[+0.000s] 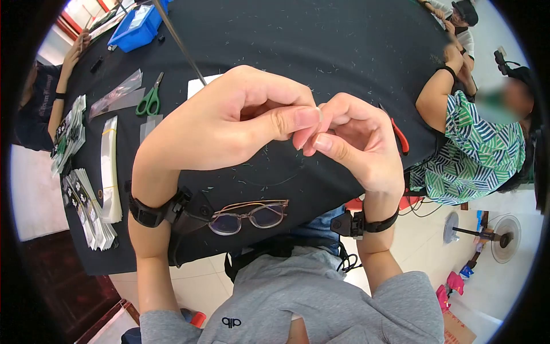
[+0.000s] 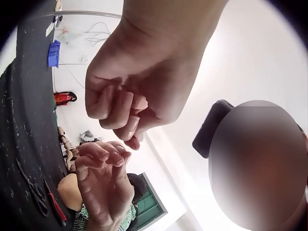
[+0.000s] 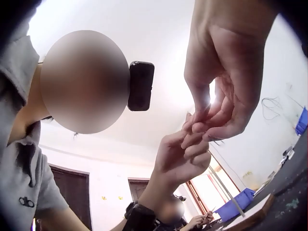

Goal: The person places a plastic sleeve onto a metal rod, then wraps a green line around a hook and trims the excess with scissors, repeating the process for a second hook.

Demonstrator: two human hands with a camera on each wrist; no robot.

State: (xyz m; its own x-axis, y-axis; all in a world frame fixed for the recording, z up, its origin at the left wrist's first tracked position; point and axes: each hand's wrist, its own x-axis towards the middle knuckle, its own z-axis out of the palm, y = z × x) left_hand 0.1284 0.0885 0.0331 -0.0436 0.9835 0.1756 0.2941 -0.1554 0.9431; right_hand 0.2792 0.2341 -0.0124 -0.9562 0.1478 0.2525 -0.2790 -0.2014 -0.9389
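Both hands meet fingertip to fingertip, raised over the black-covered table [image 1: 240,34]. The left hand [image 1: 229,123] pinches with its thumb pressed to the curled index finger, the other fingers folded in. Facing it, the right hand [image 1: 364,140] brings thumb and fingertips together right at the left fingertips. In the right wrist view, a thin dark strand [image 3: 217,142] shows at the fingertips; the rest of it is hidden, and I cannot tell what it is. Glasses [image 1: 247,219] lie on the cloth below the hands.
Green-handled scissors [image 1: 150,102], clear plastic sleeves [image 1: 117,94] and stacked printed cards [image 1: 86,209] lie left. A metal rod [image 1: 180,43] slants behind the left hand. Red-handled pliers [image 1: 400,136] lie right. A blue bin [image 1: 136,28] stands far left. Other people sit around the table.
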